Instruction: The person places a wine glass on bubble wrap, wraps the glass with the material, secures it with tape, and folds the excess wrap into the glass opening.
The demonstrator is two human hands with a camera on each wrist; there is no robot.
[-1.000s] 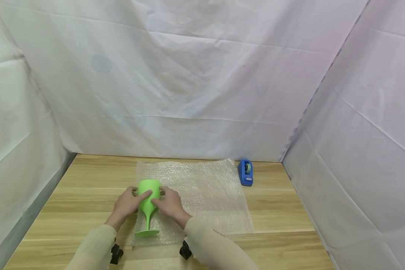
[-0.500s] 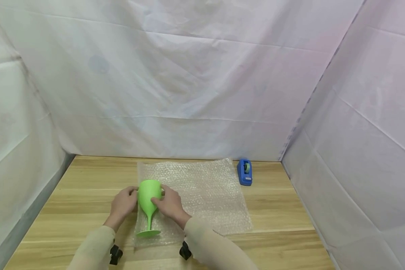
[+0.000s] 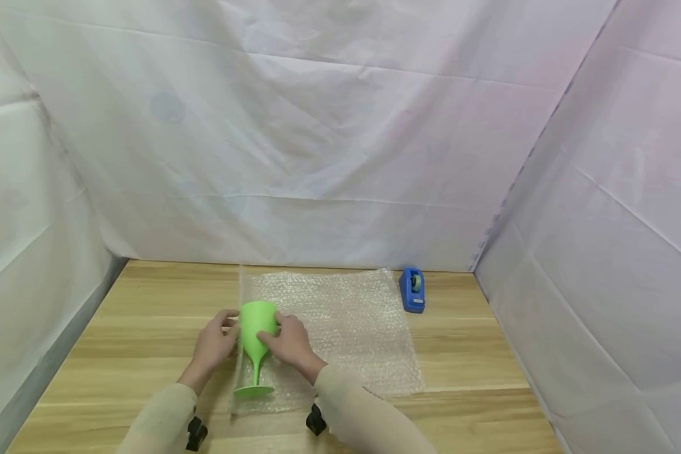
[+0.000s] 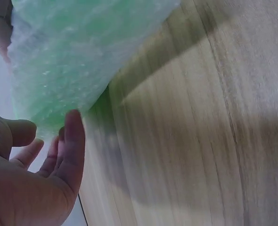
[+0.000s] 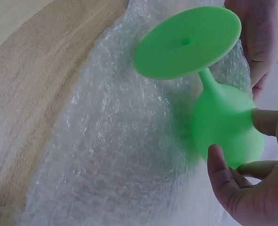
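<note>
A bright green goblet (image 3: pixel 255 325) lies on its side on a sheet of bubble wrap (image 3: pixel 346 334), mouth towards the back and foot towards me. My right hand (image 3: pixel 293 342) grips the bowl, thumb on one side and fingers on the other, plainly seen on the goblet (image 5: pixel 224 122) in the right wrist view. My left hand (image 3: pixel 214 342) is at the sheet's left edge beside the bowl. In the left wrist view, raised bubble wrap (image 4: pixel 59 70) covers the goblet's near side, with the left hand's extended fingertips right at it and a gap between thumb and fingers.
A blue tape dispenser (image 3: pixel 413 290) stands at the back right, beside the sheet's far corner. The wooden table (image 3: pixel 465 366) is enclosed by white cloth at the back (image 3: pixel 318 157) and both sides.
The goblet has moved slightly right, the right hand with it. The left hand has taken its thumb off the bowl, and the sheet's left edge has come up against the goblet.
</note>
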